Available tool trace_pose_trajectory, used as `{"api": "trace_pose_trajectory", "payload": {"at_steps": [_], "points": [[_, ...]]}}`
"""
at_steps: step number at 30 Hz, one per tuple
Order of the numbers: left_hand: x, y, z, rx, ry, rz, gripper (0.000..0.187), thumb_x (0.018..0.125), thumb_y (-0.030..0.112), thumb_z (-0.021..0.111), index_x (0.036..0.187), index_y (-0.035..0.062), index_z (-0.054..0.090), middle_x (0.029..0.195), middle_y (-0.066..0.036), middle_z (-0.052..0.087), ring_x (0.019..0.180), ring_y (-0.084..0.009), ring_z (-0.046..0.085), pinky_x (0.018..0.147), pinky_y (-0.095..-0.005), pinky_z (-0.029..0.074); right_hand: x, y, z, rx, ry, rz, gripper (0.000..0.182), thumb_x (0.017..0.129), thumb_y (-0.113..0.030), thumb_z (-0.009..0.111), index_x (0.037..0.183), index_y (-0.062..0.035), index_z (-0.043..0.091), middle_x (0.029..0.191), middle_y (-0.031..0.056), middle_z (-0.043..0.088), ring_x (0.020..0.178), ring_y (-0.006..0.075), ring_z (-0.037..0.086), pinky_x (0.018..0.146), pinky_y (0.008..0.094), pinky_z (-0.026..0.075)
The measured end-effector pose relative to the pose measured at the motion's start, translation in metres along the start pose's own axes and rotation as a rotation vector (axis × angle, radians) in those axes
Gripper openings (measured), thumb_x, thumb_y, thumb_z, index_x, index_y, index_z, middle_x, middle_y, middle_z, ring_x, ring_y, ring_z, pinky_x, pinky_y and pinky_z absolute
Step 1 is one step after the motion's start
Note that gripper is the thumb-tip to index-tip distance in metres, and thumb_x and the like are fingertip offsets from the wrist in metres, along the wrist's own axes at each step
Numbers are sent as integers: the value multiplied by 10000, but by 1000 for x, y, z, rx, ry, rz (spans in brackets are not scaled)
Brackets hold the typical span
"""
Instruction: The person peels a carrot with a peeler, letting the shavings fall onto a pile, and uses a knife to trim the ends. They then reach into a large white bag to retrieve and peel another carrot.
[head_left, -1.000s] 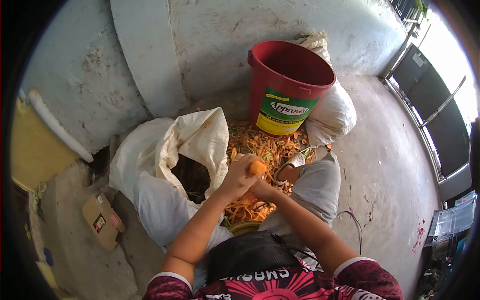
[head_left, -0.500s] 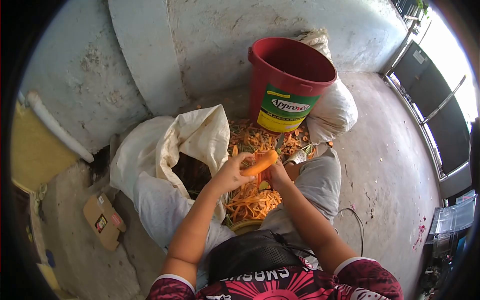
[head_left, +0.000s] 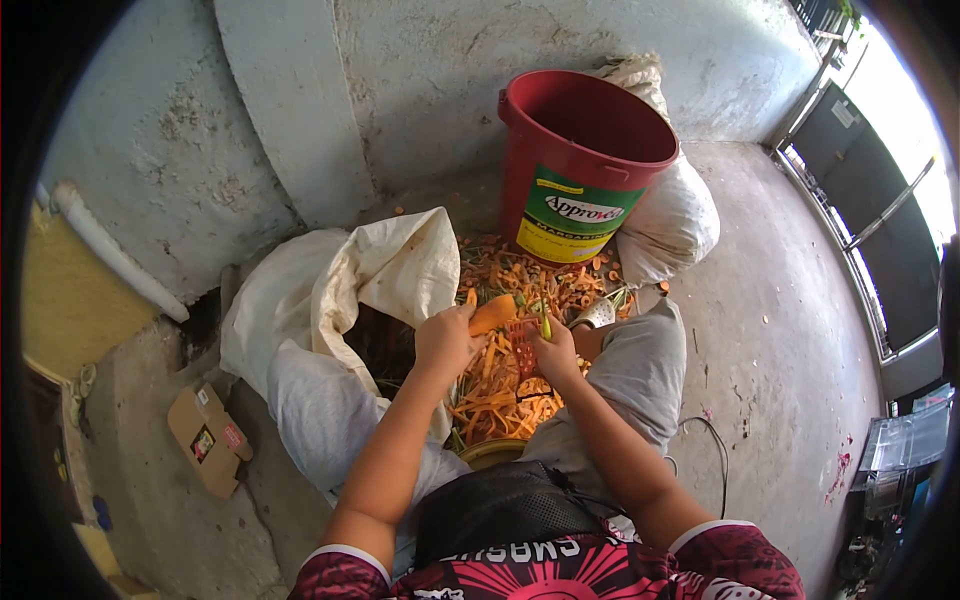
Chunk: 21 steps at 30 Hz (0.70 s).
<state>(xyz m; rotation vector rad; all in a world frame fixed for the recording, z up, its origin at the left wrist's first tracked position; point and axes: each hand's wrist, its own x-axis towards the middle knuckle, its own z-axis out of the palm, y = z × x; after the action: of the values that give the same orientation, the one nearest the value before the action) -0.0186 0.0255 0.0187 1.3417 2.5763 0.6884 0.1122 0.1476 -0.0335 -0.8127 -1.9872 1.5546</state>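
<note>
My left hand [head_left: 445, 345] is closed around a peeled orange carrot [head_left: 492, 314], whose blunt end points to the right. A short gap to the right, my right hand [head_left: 553, 354] is closed on a small knife [head_left: 545, 322], held upright and seen nearly edge-on, with a yellow-green part showing by the thumb. A red perforated plastic piece [head_left: 522, 350] shows just left of my right fingers. Under both hands lies a heap of carrot peelings [head_left: 505, 400], between my knees. Close to my left forearm is the open mouth of a white sack [head_left: 405, 262], dark inside.
A large red bucket [head_left: 530, 160] with a margarine label stands ahead among carrot scraps [head_left: 500, 268]. Behind it a full white sack [head_left: 680, 220] leans by the wall [head_left: 430, 110]. Cardboard [head_left: 208, 440] lies at left; a yellow rim [head_left: 490, 452] shows below the peelings.
The carrot has moved left, away from my right hand, and its right end now looks blunt. The hands are farther apart, and the knife has shifted slightly left and down.
</note>
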Motion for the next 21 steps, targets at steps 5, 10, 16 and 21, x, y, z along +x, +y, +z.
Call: {"api": "trace_pose_trajectory", "payload": {"at_steps": [5,10,16,21], "points": [[-1,4,-2,65,5,9,291,638,236,651,860,66,569,727,-120,595,696,-277,587,603,-357,471,-9,-15,6,-244,-89,33,247,818,-229,512,928,-9,534,623,130,534,526,192,495,520,320,393],[0,8,-3,95,-33,-19,293,638,227,655,869,68,569,749,-107,599,708,-265,592,610,-347,476,-8,-16,8,-226,-94,17,249,818,-227,508,925,-3,530,618,136,536,530,217,511,516,328,396],[-1,6,-4,69,39,82,318,617,207,676,878,63,565,753,-93,600,700,-264,588,603,-347,471,-5,-6,10,-271,-54,48,236,826,-209,491,918,3,534,663,153,560,573,229,537,539,330,412],[-4,5,0,22,85,153,300,602,220,690,802,64,528,714,-83,588,657,-263,585,567,-348,464,-2,-4,9,-363,20,63,211,821,-187,493,865,14,539,666,144,568,550,206,536,526,311,419]]}}
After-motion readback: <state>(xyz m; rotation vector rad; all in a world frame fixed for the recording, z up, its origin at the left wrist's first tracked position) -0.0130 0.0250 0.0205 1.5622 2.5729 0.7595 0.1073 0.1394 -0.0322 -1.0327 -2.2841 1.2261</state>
